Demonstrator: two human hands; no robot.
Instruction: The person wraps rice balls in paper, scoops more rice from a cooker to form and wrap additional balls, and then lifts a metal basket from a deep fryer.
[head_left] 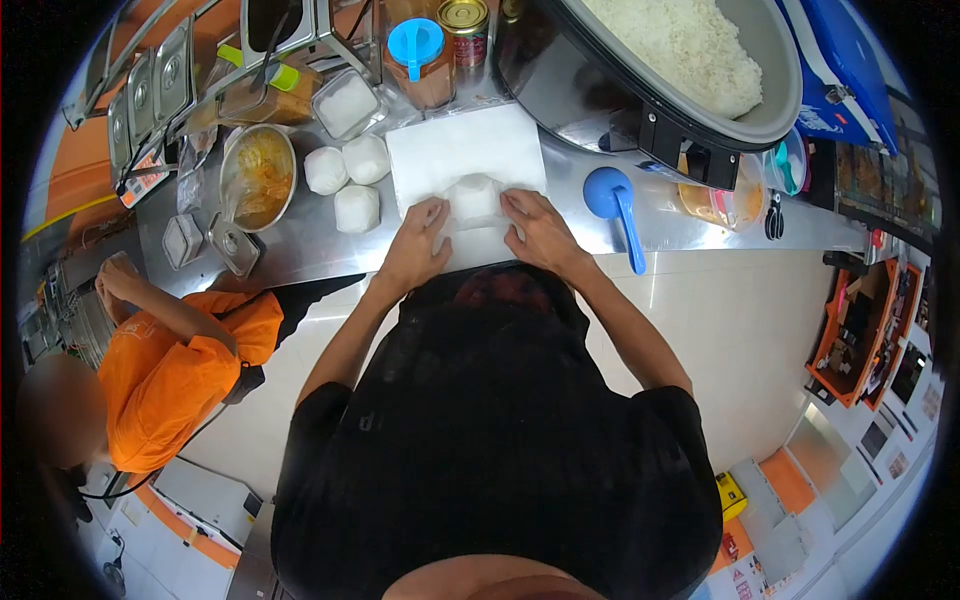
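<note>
A white mound (474, 192), partly covered by white wrapping paper, sits at the counter's front edge between my hands. My left hand (422, 243) has its fingers bent onto the paper at the mound's left side. On the other side, my right hand (541, 232) grips the paper in the same way. What lies under the paper is hidden. Behind it is a white sheet stack (462, 145) lying flat. Left of the stack sit white wrapped bundles (357, 209), several together. A blue rice scoop (612, 198) rests to the right of my right hand.
A large rice cooker (640, 130) full of white rice stands at the back right. A pot of orange-yellow food (258, 178), a blue-lidded jug (418, 60) and a tin can (464, 30) stand toward the left and back. A person in orange (180, 375) is at the left.
</note>
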